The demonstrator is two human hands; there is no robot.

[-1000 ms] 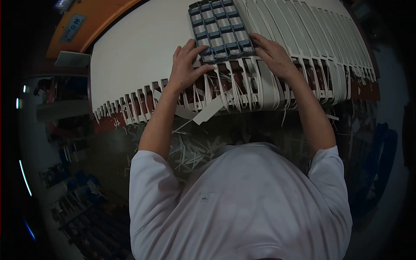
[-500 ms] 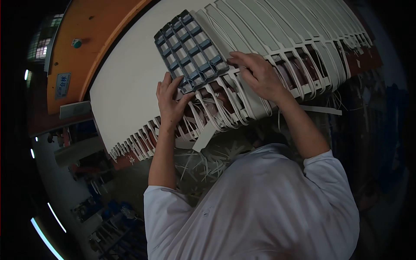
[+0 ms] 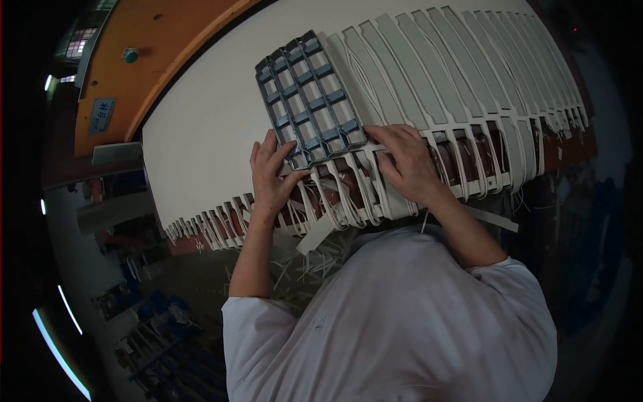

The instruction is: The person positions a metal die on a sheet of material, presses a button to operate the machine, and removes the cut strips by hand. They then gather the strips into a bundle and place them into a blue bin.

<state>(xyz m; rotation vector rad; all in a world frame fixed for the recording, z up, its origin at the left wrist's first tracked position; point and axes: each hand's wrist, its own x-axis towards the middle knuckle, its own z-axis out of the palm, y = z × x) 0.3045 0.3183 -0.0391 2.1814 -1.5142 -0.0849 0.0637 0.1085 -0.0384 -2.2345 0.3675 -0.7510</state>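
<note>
From the head view, the left hand pinches the near corner of a dark gridded die frame lying on the white die-cut sheet. The right hand presses flat, fingers spread, on the sheet's cut strips, holding nothing.

An orange panel borders the far left edge of the worktop and carries a blue label with white characters and a small round green fitting. Loose white offcut strips litter the dark floor below the near edge. Blue objects, too dim to identify, lie at lower left.
</note>
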